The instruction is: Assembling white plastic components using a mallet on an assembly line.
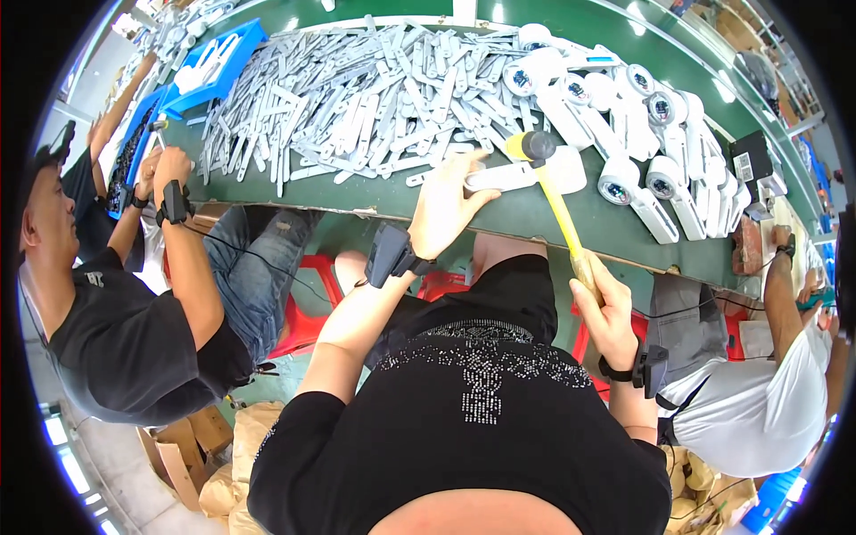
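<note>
My right hand [608, 310] is closed round the lower end of a mallet [560, 210] with a yellow handle and a black-and-yellow head. The mallet head lies over a white plastic part [565, 169] near the table's front edge; whether it touches is hard to tell. My left hand [446, 203] grips the narrow left end of that part, thumb in front and fingers behind. Right behind it spreads a large pile of flat grey-white plastic strips [366, 98]. To the right, several white long-handled devices with round, lens-like ends [662, 109] lie heaped together.
The green table [339, 198] has a worn front edge. At its left stands a blue tray [252, 37] holding white parts. A dark box [758, 162] sits at the right. Co-workers sit on both sides, the left one [134, 321] in black, the right one [749, 401] in white.
</note>
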The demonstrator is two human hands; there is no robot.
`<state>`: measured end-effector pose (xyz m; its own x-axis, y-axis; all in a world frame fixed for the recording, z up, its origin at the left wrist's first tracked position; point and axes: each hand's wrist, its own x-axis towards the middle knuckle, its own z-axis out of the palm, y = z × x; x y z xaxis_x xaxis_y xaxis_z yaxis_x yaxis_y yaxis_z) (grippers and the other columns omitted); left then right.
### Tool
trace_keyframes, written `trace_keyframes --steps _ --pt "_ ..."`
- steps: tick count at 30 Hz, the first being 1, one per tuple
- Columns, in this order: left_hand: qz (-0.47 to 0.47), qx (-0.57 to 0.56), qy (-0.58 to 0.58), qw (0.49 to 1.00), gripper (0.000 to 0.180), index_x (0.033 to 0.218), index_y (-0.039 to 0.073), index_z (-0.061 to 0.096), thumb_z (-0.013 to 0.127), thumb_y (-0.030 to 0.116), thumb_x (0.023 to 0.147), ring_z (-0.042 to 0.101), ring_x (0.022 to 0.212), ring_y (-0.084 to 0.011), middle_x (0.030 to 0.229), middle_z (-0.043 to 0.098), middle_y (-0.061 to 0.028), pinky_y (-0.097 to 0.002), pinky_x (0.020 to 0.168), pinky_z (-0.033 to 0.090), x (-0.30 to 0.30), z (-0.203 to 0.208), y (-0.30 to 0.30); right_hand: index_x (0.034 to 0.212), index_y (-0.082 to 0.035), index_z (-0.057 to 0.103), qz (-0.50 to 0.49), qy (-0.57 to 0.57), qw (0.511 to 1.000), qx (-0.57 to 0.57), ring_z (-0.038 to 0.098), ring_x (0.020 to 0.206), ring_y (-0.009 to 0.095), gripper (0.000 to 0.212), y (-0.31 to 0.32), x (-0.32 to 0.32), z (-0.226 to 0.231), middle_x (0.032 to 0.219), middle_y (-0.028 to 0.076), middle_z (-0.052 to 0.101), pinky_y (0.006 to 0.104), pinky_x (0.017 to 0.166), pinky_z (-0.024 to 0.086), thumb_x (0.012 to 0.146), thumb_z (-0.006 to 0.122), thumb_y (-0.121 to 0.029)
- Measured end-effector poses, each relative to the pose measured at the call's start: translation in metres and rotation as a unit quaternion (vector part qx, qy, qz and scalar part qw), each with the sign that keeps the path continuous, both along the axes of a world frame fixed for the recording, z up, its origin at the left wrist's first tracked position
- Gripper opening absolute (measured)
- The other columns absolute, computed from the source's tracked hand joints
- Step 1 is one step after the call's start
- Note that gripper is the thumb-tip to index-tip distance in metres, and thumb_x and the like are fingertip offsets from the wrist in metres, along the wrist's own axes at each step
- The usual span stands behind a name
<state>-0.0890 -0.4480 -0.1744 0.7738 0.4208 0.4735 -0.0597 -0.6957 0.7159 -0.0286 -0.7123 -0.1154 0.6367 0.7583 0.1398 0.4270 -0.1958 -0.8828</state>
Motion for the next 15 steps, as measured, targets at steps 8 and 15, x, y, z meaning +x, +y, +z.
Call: trace_keyframes --steps 8,15 --pt "-0.011 -0.177 -0.018 0.984 0.075 0.135 0.003 0.038 0.078 0.004 0.071 0.064 0.083 -0.0233 0.089 0.068 -0.0110 -0.0313 0.080 0.048 -0.005 -0.012 0.001 0.127 0.005 0.051 0.051 -0.027 0.998 -0.003 0.062 0.080 0.022 0.040 0.009 -0.001 0.004 0.099 0.021 0.064 0.0288 0.075 0.048 0.089 0.059 -0.002" --pt "-0.018 -0.231 0.000 0.973 0.072 0.135 0.007 0.038 0.073 -0.004 0.073 0.059 0.086 -0.0113 0.089 0.062 -0.0049 -0.0261 0.083 0.047 -0.007 -0.008 -0.001 0.127 0.003 0.051 0.071 -0.016 0.997 -0.031 0.060 0.074 0.024 0.040 0.010 -0.007 0.004 0.091 0.020 0.062 0.0302 0.071 0.048 0.088 0.060 -0.004"
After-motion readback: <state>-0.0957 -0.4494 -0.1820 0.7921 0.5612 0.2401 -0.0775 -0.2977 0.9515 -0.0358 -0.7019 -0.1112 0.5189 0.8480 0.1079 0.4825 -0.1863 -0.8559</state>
